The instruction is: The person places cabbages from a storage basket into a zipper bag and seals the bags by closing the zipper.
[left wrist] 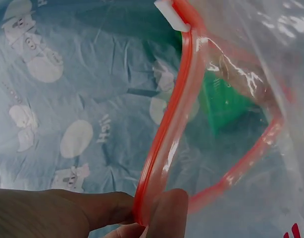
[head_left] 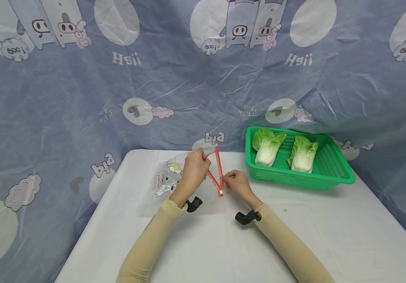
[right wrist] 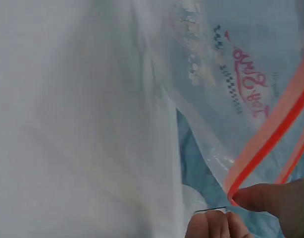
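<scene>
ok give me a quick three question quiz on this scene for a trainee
1. True or false: the zip bag has its red zipper strip pulled open.
2. How many cabbage halves lie in the green basket? A) one B) two C) three
3. Fill in: the left hand and right hand both pinch the bag's ____.

Key: 1 true; 2 B, the left cabbage half and right cabbage half; 3 zipper strip.
</scene>
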### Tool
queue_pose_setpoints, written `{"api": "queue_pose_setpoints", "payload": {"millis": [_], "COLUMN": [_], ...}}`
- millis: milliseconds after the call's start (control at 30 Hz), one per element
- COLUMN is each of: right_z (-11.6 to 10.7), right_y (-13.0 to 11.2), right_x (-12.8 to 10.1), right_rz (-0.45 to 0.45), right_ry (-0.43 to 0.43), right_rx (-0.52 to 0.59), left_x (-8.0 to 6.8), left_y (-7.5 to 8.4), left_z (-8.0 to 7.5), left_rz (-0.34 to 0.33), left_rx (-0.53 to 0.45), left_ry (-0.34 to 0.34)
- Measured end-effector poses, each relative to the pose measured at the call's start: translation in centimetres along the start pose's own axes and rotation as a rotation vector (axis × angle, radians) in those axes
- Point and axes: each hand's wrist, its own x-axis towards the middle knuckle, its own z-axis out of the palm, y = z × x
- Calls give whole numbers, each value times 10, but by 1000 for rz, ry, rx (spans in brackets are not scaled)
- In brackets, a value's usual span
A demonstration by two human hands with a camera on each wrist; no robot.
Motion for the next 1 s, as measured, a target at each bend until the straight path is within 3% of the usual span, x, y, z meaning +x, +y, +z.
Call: {"api": "queue_pose_setpoints", "payload": {"millis": [233,400,533,767,867,1000], "right_z": [-52,-93,-122,-150,-155,-160], "right_y": [-39,-53,-46,-28,-22,-13], "right_x": [-3,8,31,65,74,85], "right_rz": [-134,-181,-116,67,175,326], "right_ry": [25,168,249,244,193,98], "right_rx": [-210,-270,-254,-193,-150,-205], "left_x": [1,3,2,2,2,1], "left_y": [-1,-3,-5,-9,-9,-9], "left_z": [9,9,10,16,17,18], "left_rz": [-15,-37,-24,98,72,13], "left_rx": [-1,-27,4,169,134,54], "left_ry": [-55,-88,-80,20,-15,-101]}}
